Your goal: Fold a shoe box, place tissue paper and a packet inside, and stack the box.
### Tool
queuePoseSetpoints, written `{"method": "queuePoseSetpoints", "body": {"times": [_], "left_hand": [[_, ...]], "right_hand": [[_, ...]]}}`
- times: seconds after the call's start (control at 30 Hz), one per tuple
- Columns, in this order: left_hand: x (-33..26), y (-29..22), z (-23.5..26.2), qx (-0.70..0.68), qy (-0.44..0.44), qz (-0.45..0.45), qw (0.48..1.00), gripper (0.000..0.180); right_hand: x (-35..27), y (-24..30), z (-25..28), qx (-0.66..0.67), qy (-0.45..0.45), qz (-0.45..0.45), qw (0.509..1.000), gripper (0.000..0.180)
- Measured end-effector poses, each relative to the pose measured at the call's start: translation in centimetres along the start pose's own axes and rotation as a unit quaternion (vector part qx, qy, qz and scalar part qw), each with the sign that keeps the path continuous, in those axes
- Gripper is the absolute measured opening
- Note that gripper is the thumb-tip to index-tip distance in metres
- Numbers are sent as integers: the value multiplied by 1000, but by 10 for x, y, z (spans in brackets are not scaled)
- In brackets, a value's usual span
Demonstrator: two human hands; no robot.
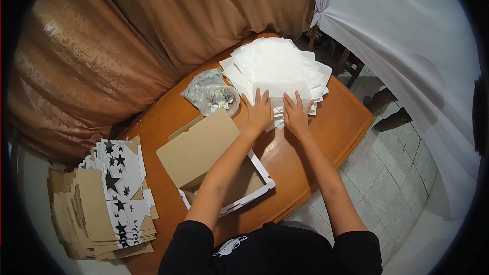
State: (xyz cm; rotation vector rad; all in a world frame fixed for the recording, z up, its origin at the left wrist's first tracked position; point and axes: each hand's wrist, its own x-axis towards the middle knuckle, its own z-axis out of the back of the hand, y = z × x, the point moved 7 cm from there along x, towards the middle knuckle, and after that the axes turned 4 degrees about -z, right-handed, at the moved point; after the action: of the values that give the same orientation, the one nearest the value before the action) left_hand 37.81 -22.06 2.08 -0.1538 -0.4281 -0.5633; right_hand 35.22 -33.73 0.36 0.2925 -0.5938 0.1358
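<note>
A fanned pile of thin white paper sheets [280, 63] lies at the far end of the wooden table. My left hand [261, 113] rests on the near left edge of the top sheet, fingers stretched out and apart. Close beside it, my right hand [297, 115] lies on the near right edge, its fingers also extended. Neither hand visibly grips anything. Between the hands, the near edges of several lower sheets show. An open cardboard box [201, 147], brown inside with a white rim, stands under my left forearm, which hides part of it.
A clear plastic bag [204, 89] and a round clear tub [234, 103] with small silvery pieces sit left of the paper. Flat cardboard blanks [89, 203], some white with black stars, are stacked at the left. The wooden table [346, 117] ends at the right above a tiled floor [367, 173].
</note>
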Motion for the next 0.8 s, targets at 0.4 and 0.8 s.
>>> {"method": "queuePoseSetpoints", "body": {"times": [0.4,0.8], "left_hand": [[-129,-20,224,113,-248,-75,959,9],[-320,-4,211,92,-68,190,975,7]], "right_hand": [[-71,110,164,80,-138,163,974,35],[-143,206,113,178,121,391,895,40]]}}
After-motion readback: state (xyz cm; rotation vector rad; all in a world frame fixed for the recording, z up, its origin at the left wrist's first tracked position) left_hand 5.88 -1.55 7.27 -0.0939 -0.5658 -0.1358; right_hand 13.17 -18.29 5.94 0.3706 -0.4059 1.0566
